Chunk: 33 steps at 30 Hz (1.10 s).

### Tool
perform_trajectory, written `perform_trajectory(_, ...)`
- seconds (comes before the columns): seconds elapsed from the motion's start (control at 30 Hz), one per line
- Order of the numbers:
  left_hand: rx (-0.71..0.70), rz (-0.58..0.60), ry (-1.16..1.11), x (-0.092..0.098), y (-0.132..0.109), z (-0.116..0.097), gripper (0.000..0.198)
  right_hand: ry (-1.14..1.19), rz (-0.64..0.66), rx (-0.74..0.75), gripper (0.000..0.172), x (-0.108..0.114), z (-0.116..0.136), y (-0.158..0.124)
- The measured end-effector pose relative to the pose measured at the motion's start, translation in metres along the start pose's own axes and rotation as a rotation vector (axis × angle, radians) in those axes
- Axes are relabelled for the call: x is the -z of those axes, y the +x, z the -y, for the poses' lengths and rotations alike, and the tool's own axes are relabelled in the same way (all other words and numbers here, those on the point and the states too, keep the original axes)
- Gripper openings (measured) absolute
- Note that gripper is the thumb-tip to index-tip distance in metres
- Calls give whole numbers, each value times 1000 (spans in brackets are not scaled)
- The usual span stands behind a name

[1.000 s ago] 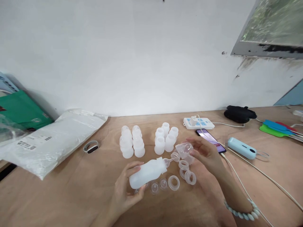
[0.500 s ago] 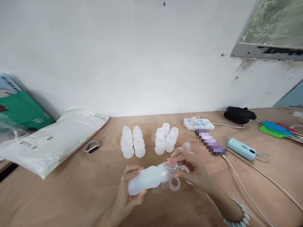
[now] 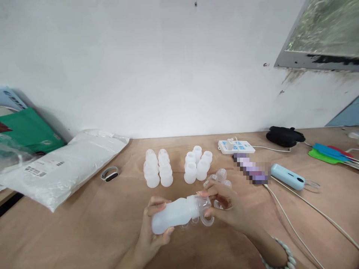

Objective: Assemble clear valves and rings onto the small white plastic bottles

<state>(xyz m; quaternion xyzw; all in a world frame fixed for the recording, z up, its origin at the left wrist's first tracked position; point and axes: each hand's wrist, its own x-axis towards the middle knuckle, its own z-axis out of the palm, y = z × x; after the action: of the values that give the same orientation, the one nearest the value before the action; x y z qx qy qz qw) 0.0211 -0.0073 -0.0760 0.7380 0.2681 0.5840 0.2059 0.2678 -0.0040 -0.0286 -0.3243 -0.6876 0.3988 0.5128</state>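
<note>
A frosted white baby bottle (image 3: 172, 215) lies tilted in my left hand (image 3: 151, 222), whose fingers and thumb wrap its base. The bottle's neck points right. Over the neck sits a clear dome cap (image 3: 202, 203), pinched between the fingers and thumb of my right hand (image 3: 226, 205). Beneath the cap a clear ring (image 3: 207, 219) rests on the table, with small clear nipples (image 3: 195, 219) beside it, partly hidden by the bottle. Several clear dome caps (image 3: 221, 174) lie just beyond my right hand, which covers some of them.
Capped bottles (image 3: 166, 175) stand in two rows ahead; uncapped bottles (image 3: 190, 172) stand right of them. A white parcel (image 3: 70, 164) and a wristband (image 3: 110, 174) are at left. To the right are a power strip (image 3: 237, 147), a blurred phone (image 3: 250, 168), a blue device (image 3: 287, 176) and cables.
My right hand has shifted slightly on the clear cap, and its thumb is lower and further left. The cap sits squarer on the bottle's neck. The left hand keeps its grip.
</note>
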Motion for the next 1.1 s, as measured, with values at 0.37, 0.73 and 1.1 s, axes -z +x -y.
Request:
perform_trajectory(0.37,224,125,-24,-2,-11,12,59,-546,-73,157,20,31,47,65)
perform_trajectory(0.73,187,6,146,1,-5,16,27,-936,148,84,24,-12,2,151)
perform_trajectory(1.1,193,-4,208,3,-6,19,27,-1035,290,21,25,-26,-21,166)
